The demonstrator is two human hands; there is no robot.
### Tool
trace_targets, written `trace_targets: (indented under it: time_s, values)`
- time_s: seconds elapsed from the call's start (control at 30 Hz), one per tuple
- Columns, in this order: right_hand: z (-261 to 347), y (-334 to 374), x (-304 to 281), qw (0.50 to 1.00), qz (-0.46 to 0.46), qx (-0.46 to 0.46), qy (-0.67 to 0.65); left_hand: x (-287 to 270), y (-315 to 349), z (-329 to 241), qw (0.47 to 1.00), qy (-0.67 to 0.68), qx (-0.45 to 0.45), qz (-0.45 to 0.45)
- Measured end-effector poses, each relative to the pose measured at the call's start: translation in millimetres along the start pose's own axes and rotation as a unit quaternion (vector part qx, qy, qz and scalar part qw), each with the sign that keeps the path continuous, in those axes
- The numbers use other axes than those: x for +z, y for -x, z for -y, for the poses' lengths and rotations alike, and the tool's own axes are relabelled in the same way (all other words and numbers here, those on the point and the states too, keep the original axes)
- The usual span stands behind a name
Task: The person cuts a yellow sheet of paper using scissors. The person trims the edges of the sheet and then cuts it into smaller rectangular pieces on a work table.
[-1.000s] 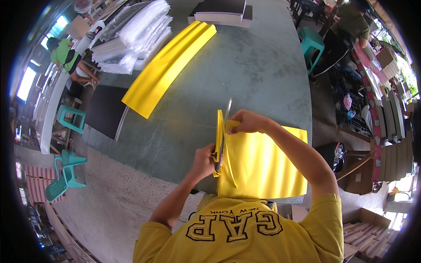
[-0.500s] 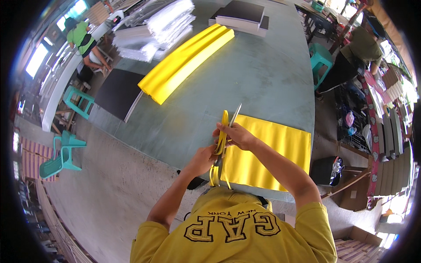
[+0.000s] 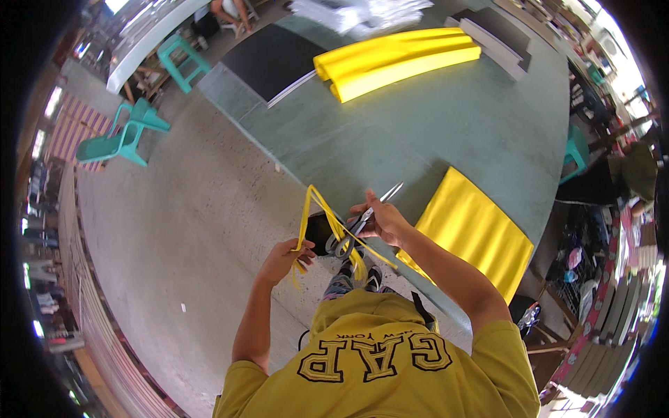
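Observation:
Thin yellow strips are gripped in my left hand, off the near left edge of the table, with ends trailing down over the floor. My right hand holds a pair of scissors; the dark handles point back toward me and the closed-looking blades point away, up and to the right. Some of the strips hang behind the scissor handles. To the right of that hand, a flat yellow sheet with wavy creases lies at the table's near edge, partly under my right forearm.
On the grey-green table lie a folded yellow sheet, a black-topped stack, another dark stack and clear plastic packs. Green plastic seats stand left. A person is at the right.
My view has swung left, so the table appears shifted right. My left hand has drawn the yellow strips away from the scissors, leftward over the floor. The scissors stay in my right hand.

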State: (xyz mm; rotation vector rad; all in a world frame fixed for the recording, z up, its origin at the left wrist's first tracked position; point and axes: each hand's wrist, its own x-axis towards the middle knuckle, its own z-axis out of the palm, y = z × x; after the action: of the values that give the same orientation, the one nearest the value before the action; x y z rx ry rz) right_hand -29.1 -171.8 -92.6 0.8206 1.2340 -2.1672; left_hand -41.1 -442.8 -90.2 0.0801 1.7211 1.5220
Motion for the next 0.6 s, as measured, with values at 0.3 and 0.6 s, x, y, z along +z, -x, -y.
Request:
trace_targets:
  time_s: [0.3, 0.6]
  values:
    - [32, 30, 8, 0.982, -0.049, -0.174, 0.048, -35, -63, 193, 0.961, 0.053, -0.256, -0.091]
    - [35, 46, -51, 0.956, -0.125, -0.241, -0.113, -29, -164, 339, 0.891, 0.234, -0.276, -0.275]
